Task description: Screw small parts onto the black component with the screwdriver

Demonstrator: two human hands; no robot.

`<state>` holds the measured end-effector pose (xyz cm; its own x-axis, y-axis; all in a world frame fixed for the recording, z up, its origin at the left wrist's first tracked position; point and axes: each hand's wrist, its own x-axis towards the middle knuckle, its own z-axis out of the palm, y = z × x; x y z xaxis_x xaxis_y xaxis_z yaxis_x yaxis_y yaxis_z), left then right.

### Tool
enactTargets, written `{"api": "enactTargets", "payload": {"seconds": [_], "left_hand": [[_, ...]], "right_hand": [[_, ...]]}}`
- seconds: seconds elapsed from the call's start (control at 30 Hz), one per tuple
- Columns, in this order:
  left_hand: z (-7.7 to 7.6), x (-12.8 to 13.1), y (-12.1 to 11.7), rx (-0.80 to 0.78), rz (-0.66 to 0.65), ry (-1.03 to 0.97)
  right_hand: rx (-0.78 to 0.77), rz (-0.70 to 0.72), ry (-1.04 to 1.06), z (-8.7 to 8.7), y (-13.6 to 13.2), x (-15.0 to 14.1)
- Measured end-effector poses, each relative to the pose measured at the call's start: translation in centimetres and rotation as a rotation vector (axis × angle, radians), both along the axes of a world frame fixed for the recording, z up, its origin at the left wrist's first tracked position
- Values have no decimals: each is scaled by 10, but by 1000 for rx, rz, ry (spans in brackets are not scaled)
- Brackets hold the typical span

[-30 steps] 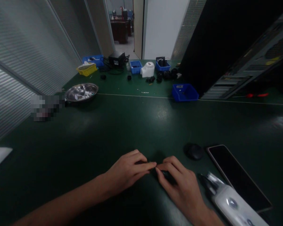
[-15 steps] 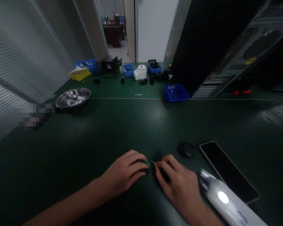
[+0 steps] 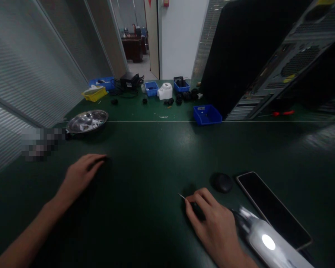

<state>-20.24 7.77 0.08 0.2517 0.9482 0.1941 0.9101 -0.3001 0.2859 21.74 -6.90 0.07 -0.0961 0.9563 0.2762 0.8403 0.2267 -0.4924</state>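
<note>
At the left of the green table my left hand (image 3: 82, 175) is reached out, thumb and fingers drawn together. Something small and dark may be at its fingertips, but it blends into the shadow. My right hand (image 3: 212, 217), low and right of centre, is closed around a slim tool with a thin metal tip (image 3: 181, 195). The tip points left over the bare tabletop; the grip is mostly hidden in the fingers. Just beyond this hand lies a round black object (image 3: 222, 182). To its right are a phone (image 3: 272, 208) and a white device (image 3: 270, 238) with a bright spot on it.
A metal bowl (image 3: 88, 121) with small pale pieces stands at the left, beyond my left hand. A blue bin (image 3: 207, 114) sits right of the middle. Small bins, a white plastic housing (image 3: 165, 91) and black parts line the back. A computer case (image 3: 268, 82) rises at the right.
My left hand has moved left and away from me, off the spot beside the tool tip. The small green and black piece in it no longer shows. My right hand stays nearly in place.
</note>
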Motion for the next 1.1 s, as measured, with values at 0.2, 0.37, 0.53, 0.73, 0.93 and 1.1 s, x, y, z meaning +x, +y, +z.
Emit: {"api": "enactTargets", "payload": {"seconds": [0.2, 0.37, 0.53, 0.73, 0.93, 1.1], "left_hand": [[-3, -105, 9, -17, 417, 174], [-4, -96, 5, 63, 518, 77], [-11, -98, 6, 228, 508, 40], [-15, -102, 6, 268, 424, 136], [-8, -101, 3, 227, 400, 228], [-5, -101, 3, 165, 403, 247]], "right_hand": [[-25, 4, 39, 1, 0, -1], [-53, -9, 27, -3, -1, 1], [-43, -9, 22, -5, -1, 2], [-55, -10, 34, -4, -1, 2], [-92, -23, 69, -5, -2, 1], [-79, -36, 87, -6, -3, 1]]}}
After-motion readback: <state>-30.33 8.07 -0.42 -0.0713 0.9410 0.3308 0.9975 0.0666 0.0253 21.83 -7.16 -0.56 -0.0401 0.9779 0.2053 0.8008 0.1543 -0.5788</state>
